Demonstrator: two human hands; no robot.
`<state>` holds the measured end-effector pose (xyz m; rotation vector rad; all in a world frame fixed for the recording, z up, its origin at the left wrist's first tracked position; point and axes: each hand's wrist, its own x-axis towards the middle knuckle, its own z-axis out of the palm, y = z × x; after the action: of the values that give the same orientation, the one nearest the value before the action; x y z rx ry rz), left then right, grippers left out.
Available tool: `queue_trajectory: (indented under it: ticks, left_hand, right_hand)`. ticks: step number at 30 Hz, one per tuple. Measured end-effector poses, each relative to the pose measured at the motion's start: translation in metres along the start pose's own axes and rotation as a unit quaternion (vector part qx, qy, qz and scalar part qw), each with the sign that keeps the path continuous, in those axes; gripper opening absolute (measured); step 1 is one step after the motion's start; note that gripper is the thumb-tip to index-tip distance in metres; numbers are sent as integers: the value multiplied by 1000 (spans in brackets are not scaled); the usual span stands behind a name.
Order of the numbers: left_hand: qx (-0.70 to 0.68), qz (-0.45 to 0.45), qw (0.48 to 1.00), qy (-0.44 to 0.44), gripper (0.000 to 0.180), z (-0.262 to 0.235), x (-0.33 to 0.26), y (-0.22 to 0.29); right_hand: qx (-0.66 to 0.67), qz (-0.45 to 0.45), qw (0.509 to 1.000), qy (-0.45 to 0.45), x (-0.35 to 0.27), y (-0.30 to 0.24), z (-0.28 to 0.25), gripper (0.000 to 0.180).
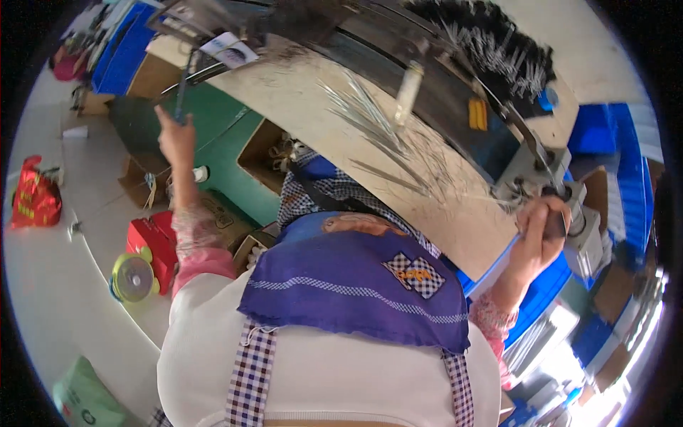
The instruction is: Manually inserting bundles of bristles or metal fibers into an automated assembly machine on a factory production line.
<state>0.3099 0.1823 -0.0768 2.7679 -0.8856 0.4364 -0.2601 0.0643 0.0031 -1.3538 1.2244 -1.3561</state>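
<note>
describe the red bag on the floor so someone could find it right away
Start at the pale floor on the person's left, beyond the raised left hand. The red bag sits alone near the picture's left edge, crumpled and shiny, with yellow print, unlike the brown cardboard boxes nearby.

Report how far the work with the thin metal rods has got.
Done: a dense batch of rods lies at the bench's far end. In hand: left hand grips a thin rod; right hand works at the machine. Left: loose rods scattered across the bench.

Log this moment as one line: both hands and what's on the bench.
left hand: raised, gripping thin dark rod | right hand: closed on dark handle at grey machine | bench: thin metal wires scattered
</note>
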Motion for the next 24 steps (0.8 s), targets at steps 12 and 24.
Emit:
queue_trajectory:
  ticks: [12,24]
  left_hand:
    - [-537,380,539,-527,24,-142,-130,239]
    - [-654,6,504,-564,25,-100,-155,294]
  right_hand:
    - [-69,-118,965,-223,26,-62,96,10]
    - [-439,-359,794,-220,106,-29,84,15]
